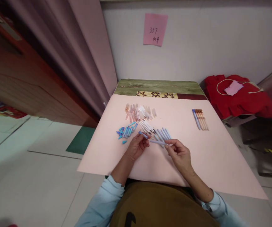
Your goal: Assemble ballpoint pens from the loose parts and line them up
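Observation:
My left hand pinches a short blue pen part between its fingertips. In my right hand, thumb and fingers are closed on the end of a pale blue pen barrel, whose other end points toward the left hand. Just beyond it lie several more pale blue barrels and a row of white pen refills with dark tips. Blue and turquoise pen pieces are heaped left of my left hand. Farther back are pinkish clear pieces and whitish ones.
On the table's right side, several pens lie in a row, one blue and the others brown and beige. A pale pink sheet covers the table. Red cloth is heaped beyond the right edge; a curtain hangs at left.

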Available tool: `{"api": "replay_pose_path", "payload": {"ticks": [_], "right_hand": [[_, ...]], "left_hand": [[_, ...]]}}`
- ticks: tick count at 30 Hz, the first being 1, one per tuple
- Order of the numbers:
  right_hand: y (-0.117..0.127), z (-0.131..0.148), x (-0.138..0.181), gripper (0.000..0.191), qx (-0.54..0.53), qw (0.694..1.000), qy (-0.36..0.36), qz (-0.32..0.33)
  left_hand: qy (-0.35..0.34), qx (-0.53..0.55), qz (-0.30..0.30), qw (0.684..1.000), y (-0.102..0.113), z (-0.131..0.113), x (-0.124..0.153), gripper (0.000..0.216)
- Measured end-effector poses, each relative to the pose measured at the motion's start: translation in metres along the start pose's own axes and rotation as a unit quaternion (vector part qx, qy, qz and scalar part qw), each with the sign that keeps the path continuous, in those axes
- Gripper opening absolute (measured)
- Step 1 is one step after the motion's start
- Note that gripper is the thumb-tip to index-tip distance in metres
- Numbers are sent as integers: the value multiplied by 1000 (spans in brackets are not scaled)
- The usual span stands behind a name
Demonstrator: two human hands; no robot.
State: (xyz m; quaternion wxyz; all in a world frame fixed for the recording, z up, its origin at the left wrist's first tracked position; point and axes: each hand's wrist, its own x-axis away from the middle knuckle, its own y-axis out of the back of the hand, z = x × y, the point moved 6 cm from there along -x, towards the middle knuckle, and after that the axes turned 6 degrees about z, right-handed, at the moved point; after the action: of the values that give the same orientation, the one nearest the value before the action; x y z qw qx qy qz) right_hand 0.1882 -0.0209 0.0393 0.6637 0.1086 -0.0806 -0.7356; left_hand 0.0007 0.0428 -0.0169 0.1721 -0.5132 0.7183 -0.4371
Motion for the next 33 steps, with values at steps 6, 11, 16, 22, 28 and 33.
{"api": "replay_pose_path", "payload": {"ticks": [6,11,16,22,28,33], "right_hand": [[6,-11,0,27,-5,999,-25,-34],[16,-24,-3,29,-138,984,-89,-66],[8,-22,-13,29,-221,968,-108,-54],[-37,-17,-20,30,-323,929,-179,-5],[-85,-18,-12,34,-404,889,-217,10],[-91,-14,-10,35,-348,918,-182,53]], "left_hand": [[-4,67,-29,997,10,-3,-1,13],[-1,76,-24,997,7,-5,-1,12],[-5,65,-14,998,6,-4,0,13],[-14,55,2,998,6,-3,-2,15],[-15,35,44,998,-4,-2,0,19],[-7,25,36,999,-2,-1,2,20]]}}
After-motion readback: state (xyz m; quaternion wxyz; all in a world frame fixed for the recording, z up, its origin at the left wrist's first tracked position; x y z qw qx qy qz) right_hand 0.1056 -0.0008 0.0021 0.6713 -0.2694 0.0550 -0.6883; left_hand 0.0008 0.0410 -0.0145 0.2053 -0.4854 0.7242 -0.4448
